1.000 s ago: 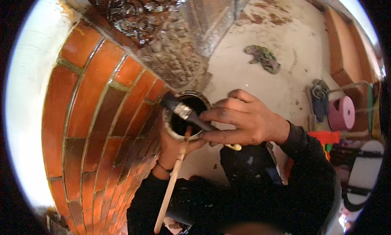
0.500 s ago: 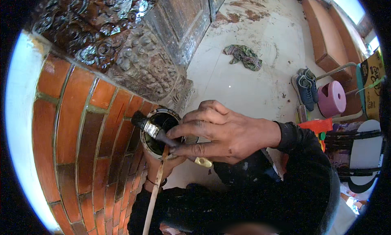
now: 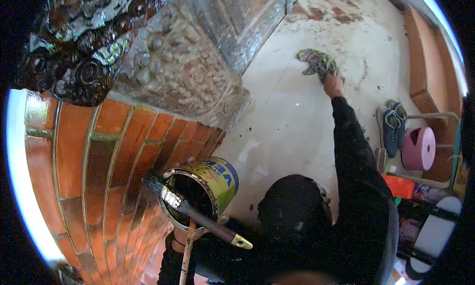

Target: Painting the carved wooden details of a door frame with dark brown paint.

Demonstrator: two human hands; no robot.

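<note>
A paint can [image 3: 225, 178] with a yellow and blue label is tilted toward me beside the brick wall, dark liquid inside. My left hand [image 3: 179, 235] holds it low on its near side, fingers mostly hidden behind the can. Across its rim rests a paintbrush [image 3: 198, 217], dark wet bristles toward the wall. A thin wooden stick [image 3: 186, 258] leans out of the can toward me. Far out on the floor, my right hand [image 3: 334, 84], arm stretched, is closed on the edge of a crumpled, stained rag [image 3: 319, 62].
At left, a brick wall [image 3: 116, 161] runs below a carved panel [image 3: 173, 72], partly glossy dark, partly dull grey. A panelled door [image 3: 247, 23] stands beyond. To the right are dark shoes [image 3: 391, 129], a pink stool [image 3: 419, 149] and brown steps [image 3: 428, 62]. Reddish-brown stains mark the pale floor [image 3: 277, 127].
My right hand has left the paintbrush, which now lies across the can's rim, and has reached forward to the rag. The can has tipped, showing its label.
</note>
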